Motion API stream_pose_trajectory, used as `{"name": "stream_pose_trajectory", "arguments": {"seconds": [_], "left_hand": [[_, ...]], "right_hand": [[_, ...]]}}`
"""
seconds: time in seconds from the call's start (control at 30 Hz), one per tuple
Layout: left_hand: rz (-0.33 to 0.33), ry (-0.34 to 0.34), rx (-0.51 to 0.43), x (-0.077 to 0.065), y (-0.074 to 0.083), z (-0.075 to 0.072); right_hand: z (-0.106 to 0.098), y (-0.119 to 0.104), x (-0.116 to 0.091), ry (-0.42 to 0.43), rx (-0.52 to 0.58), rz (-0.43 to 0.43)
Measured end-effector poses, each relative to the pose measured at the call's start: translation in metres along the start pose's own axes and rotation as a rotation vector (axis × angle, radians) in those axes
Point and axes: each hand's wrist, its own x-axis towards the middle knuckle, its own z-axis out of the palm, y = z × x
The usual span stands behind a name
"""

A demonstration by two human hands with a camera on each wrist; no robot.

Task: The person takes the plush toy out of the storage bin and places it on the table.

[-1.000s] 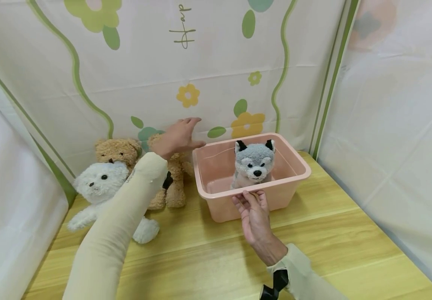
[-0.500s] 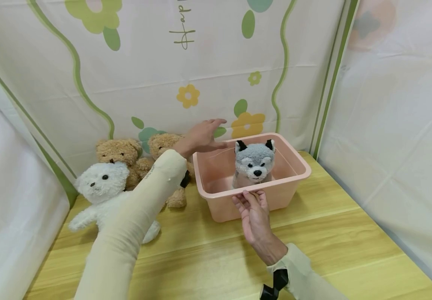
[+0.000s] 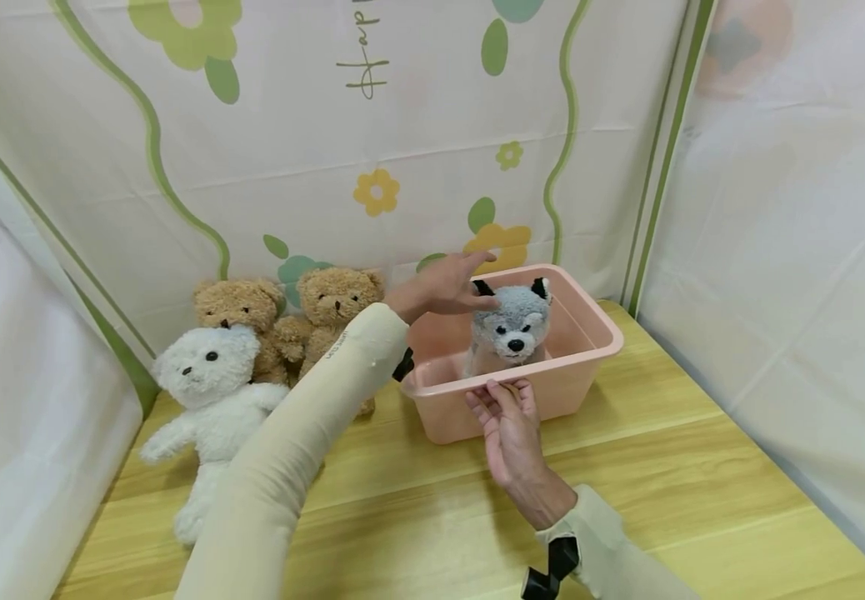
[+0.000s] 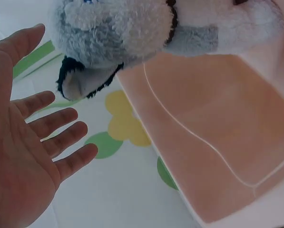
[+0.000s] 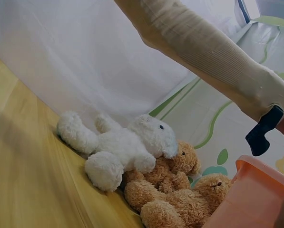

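A grey-and-white husky plush with black-edged ears sits upright in a pink plastic bin. My left hand hovers over the bin's back left side, close by the husky's head. In the left wrist view, that hand has its fingers spread and thumb apart, with nothing in it, beside the husky's ear. At the bin's front, my right hand is palm up, its bent fingers holding the rim. In the right wrist view the bin shows at lower right.
Left of the bin, a white plush leans against two brown teddy bears on the wooden table. Behind stands a white curtain with printed flowers; more white cloth hangs on the right.
My left hand has moved right, from above the right-hand teddy bear to beside the husky's head. My right hand and the bin have stayed in place.
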Motion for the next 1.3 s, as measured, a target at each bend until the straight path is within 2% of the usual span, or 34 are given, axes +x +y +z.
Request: {"name": "stream_pose_trajectory", "arguments": {"seconds": [0.27,0.53,0.77,1.0,1.3], "left_hand": [[0.089,-0.015,-0.014,0.010,0.012,0.010],[0.090,-0.055,-0.061,0.020,0.022,0.022],[0.089,-0.071,-0.035,0.025,0.025,0.028],[0.101,-0.101,-0.127,0.026,0.026,0.032],[0.102,-0.126,-0.184,0.026,0.028,0.034]], "right_hand": [[0.000,0.001,0.000,-0.001,-0.015,0.011],[-0.001,0.000,0.001,-0.015,-0.027,0.017],[-0.002,-0.001,0.002,-0.030,-0.029,0.021],[-0.002,-0.001,0.001,-0.029,-0.036,0.018],[-0.002,-0.001,0.001,-0.028,-0.035,0.022]]}}
